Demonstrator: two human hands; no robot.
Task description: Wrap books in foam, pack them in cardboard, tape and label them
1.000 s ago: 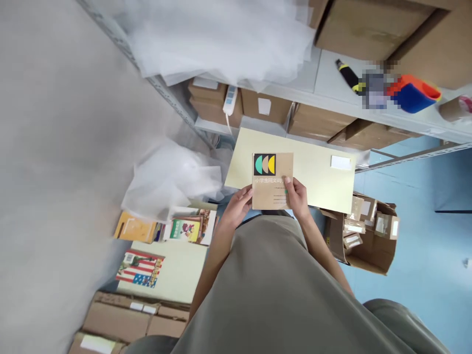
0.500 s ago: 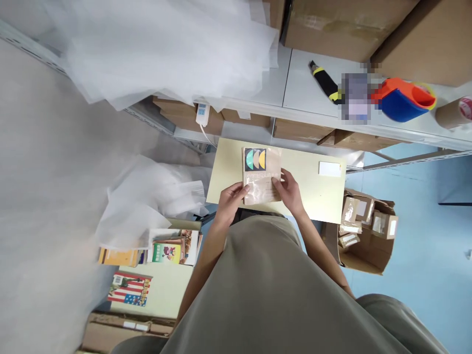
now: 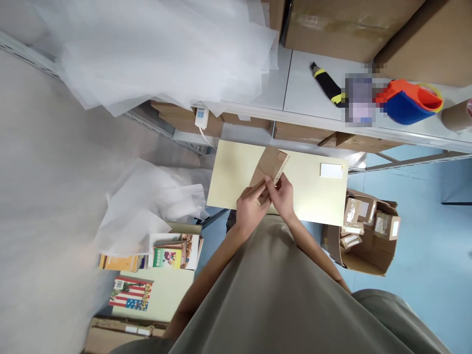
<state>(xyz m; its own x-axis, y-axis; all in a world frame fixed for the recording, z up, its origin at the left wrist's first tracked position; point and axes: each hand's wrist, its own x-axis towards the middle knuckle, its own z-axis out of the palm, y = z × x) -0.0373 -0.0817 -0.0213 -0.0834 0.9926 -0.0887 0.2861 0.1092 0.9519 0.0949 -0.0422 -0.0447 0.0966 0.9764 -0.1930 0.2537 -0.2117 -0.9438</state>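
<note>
A brown-covered book [image 3: 268,164] is held tilted above a pale yellow table [image 3: 232,167]. Its printed spine faces up to the right, and the coloured semicircle design is out of sight. My left hand [image 3: 251,206] grips the lower left edge, fingers closed round it. On the lower right side, near the spine, my right hand [image 3: 281,194] is closed on the same book, its thumb near the left fingertips. Right of both hands, a small white rectangular pad or label stack [image 3: 331,170] lies on the table.
White packing sheets [image 3: 165,49] cover the shelf's left; a box cutter [image 3: 326,84] and an orange-blue tape dispenser [image 3: 409,101] lie right. An open carton [image 3: 368,258] with wrapped parcels stands on the floor. Books [image 3: 167,256] and a bag heap [image 3: 136,206] are at left.
The book has turned from lying face up with its semicircle design showing to a tilted position with the spine showing. My left hand has moved right, close to my right hand.
</note>
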